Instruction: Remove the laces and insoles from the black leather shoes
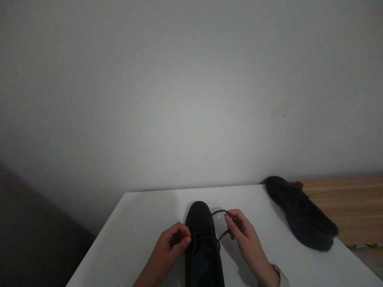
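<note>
Black lace-up shoe (204, 255) sits at the near middle of the white tabletop (131, 235), toe towards the tabletop's far edge, where a pale wall (191, 99) rises. Heel end runs out of view at the bottom.

Left hand (167, 247) at the shoe's left side, over the tabletop's near middle. Thumb and forefinger bent towards each other, tips beside the lacing; cannot tell whether they pinch a lace or merely touch the upper.

Right hand (247, 235) just right of the shoe, over the tabletop. Thumb and forefinger together, clamped on the black shoelace (220, 211), which arcs out from the shoe's right side near the toe; a second stretch runs from the fingers back to the lacing lower down.

Handling, by judgement: lace looks thin, light and limp, with enough body to hold a curve. Best taken near its end, in a fingertip pinch. Shoe upper has a dull sheen, probably leather-like: firm at the toe, softer around the opening, perhaps a little slick. Not fragile. Moderate weight likely; a sideways pull on the lace could turn it, so steadying belongs on the side wall by the eyelets.

Matching black shoe (299, 211) lies at the tabletop's right edge, toe near the wall, beside a wood-grain board (344, 203).
</note>
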Demonstrator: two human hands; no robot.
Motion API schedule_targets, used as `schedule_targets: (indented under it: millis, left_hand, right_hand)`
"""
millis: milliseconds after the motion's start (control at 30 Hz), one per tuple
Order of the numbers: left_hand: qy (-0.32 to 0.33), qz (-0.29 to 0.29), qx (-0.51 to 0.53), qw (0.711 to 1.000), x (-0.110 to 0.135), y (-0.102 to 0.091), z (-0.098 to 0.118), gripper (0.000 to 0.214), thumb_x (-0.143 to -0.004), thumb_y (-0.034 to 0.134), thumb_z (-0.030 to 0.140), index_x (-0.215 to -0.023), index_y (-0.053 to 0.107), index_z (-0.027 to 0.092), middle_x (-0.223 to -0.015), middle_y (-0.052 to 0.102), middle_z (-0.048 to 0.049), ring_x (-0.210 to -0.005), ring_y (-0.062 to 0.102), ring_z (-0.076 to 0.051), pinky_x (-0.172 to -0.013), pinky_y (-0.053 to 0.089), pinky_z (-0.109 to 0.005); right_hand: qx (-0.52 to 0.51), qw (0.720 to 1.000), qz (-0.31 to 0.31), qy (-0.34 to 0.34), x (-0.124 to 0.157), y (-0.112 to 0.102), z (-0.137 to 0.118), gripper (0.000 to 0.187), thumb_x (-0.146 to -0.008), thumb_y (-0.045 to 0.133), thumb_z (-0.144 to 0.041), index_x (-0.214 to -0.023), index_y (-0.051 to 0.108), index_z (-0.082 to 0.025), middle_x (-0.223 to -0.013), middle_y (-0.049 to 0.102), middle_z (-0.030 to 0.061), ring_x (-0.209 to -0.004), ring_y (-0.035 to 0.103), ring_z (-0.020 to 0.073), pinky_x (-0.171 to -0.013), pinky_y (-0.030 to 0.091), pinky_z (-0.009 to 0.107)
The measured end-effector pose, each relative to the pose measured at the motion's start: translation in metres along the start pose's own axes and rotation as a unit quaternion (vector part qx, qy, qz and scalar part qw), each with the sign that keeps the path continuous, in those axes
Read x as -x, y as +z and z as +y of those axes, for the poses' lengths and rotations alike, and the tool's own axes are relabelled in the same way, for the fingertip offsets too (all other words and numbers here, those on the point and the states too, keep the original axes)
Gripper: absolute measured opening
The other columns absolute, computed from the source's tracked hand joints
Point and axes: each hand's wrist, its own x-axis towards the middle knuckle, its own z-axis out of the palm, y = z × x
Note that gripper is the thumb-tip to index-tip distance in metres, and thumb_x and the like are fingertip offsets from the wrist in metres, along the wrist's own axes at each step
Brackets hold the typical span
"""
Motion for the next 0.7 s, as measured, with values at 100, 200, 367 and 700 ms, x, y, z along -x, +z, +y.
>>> schedule_targets:
  millis: [100,200,367,700]
  left_hand:
    - [0.002,0.005,-0.002,1.000,0.001,0.000,-0.001,0.029,-0.081,0.070,0.046,-0.079,0.062,0.018,-0.073,0.057,0.0002,-0.071,0.052,-0.017,-0.067,0.041,-0.026]
    - [0.003,0.010,-0.009,1.000,0.002,0.002,0.000,0.027,-0.081,0.069,0.044,-0.078,0.062,0.018,-0.073,0.057,-0.0001,-0.070,0.053,-0.017,-0.067,0.041,-0.026]
    - [0.005,0.016,-0.019,1.000,0.002,0.006,0.005,0.025,-0.082,0.066,0.042,-0.077,0.060,0.018,-0.072,0.054,0.0006,-0.069,0.051,-0.016,-0.066,0.041,-0.026]
    - [0.011,0.047,-0.041,0.998,0.004,0.013,0.009,0.018,-0.082,0.061,0.034,-0.076,0.057,0.019,-0.072,0.052,0.0011,-0.069,0.050,-0.016,-0.066,0.041,-0.026]
  right_hand:
    - [0.009,1.000,0.021,0.004,0.000,-0.001,0.004,0.040,-0.082,0.062,-0.061,-0.090,0.061,-0.022,-0.069,0.055,-0.0008,-0.062,0.050,0.0185,-0.058,0.042,0.031]
    - [0.016,0.999,0.045,0.006,0.000,-0.003,0.010,0.041,-0.082,0.062,-0.060,-0.099,0.061,-0.022,-0.078,0.062,0.0022,-0.070,0.057,0.0214,-0.066,0.046,0.034]
    - [0.026,0.997,0.073,-0.004,0.000,-0.006,0.016,0.039,-0.083,0.062,-0.056,-0.103,0.060,-0.023,-0.104,0.065,0.0079,-0.090,0.061,0.0251,-0.081,0.048,0.039]
    - [0.013,0.999,0.038,-0.009,0.002,-0.005,0.011,0.033,-0.084,0.065,-0.053,-0.097,0.065,-0.023,-0.088,0.067,0.0047,-0.080,0.063,0.0230,-0.069,0.051,0.033]
